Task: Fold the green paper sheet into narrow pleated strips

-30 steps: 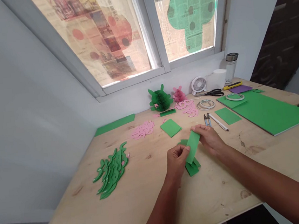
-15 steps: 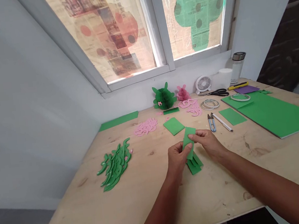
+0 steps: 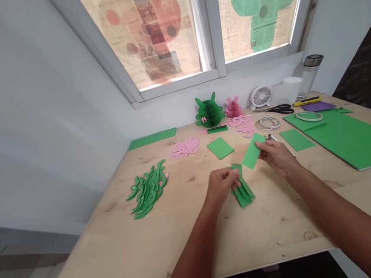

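Green cardstock (image 3: 252, 151) looks light and stiff, best pinched at its edge, as our right hand (image 3: 276, 157) does; our left hand (image 3: 220, 186) sits against the folded pieces (image 3: 243, 193), its grip unclear.

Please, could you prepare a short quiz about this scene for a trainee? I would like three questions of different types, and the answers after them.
1. Short answer: What does the person's right hand hold?
2. True or false: The pink honeycomb ornament stands to the right of the green honeycomb ornament.
3. Multiple choice: Which thing is nearest to the left hand?
A. The folded green paper strips
B. The black-handled scissors
C. The small white fan

Key:
1. A green paper rectangle
2. True
3. A
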Demonstrator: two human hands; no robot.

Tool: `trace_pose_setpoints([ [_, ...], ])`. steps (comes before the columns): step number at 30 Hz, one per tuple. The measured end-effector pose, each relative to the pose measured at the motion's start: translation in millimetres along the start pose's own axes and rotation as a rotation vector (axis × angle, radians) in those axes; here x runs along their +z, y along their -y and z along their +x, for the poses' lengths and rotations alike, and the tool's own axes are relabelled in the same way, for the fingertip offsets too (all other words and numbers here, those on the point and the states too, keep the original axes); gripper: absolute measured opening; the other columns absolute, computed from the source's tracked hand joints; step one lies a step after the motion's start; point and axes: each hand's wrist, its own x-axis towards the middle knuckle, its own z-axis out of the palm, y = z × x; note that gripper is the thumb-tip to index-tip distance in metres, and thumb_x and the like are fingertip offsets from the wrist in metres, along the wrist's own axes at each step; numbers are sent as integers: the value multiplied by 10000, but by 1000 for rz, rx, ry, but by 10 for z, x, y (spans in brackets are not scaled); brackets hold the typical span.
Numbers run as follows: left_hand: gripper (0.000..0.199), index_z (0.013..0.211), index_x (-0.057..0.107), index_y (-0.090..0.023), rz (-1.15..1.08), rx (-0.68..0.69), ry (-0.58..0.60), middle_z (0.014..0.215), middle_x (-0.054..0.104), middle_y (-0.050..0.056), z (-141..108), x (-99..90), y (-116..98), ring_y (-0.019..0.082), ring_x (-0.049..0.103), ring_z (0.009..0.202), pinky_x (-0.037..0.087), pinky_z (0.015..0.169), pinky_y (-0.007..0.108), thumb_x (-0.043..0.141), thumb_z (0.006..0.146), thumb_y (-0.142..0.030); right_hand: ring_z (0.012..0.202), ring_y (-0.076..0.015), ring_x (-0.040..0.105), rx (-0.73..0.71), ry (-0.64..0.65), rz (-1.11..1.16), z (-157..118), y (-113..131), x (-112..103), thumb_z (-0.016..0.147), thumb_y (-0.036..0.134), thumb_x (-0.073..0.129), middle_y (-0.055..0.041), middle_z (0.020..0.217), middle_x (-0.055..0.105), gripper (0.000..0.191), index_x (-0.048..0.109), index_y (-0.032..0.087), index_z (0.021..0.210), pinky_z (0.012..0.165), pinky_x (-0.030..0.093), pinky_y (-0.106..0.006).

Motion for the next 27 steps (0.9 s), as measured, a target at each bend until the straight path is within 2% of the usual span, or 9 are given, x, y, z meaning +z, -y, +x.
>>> trace_pose_setpoints([
  [3,271,710,625,-168,86,18,-118,568,608,12,52,-126,2,100,489,459,356,456,212,520,802,-400,519,-123,492,89,123,-111,-19,13,-12,553,517,796,-1,549,565,382,614,185,606,535,405,-282],
  [6,164,753,629,-185,217,19,-153,577,601,-6,91,-189,55,115,509,487,361,492,224,547,776,-325,446,-101,438,137,242,-252,-66,-38,44,561,490,784,20,464,511,379,579,173,532,471,346,-255],
  [9,76,776,645,-211,367,15,-184,560,586,-20,105,-197,117,144,536,539,354,543,242,604,718,-240,430,-99,419,127,334,-390,-90,-118,96,592,479,743,38,437,478,368,551,178,503,459,322,-248],
  [14,151,829,642,-244,504,9,-228,554,575,-28,107,-188,157,175,562,606,348,601,263,608,705,-164,438,-103,396,49,398,-634,-66,-188,68,698,417,602,50,430,449,345,465,197,471,471,290,-249],
  [20,212,878,622,-235,405,3,-132,571,588,-44,114,-149,191,141,571,548,379,547,233,581,690,-146,503,-115,385,-72,341,-967,-63,-196,68,701,248,581,46,462,414,283,434,195,466,516,227,-262],
  [27,340,1038,542,-189,104,-12,-13,696,632,-15,105,-58,208,106,578,502,414,436,188,526,699,-188,572,-149,471,-114,333,-1157,-91,-215,134,798,259,531,-11,559,551,257,534,191,550,553,247,-270],
])
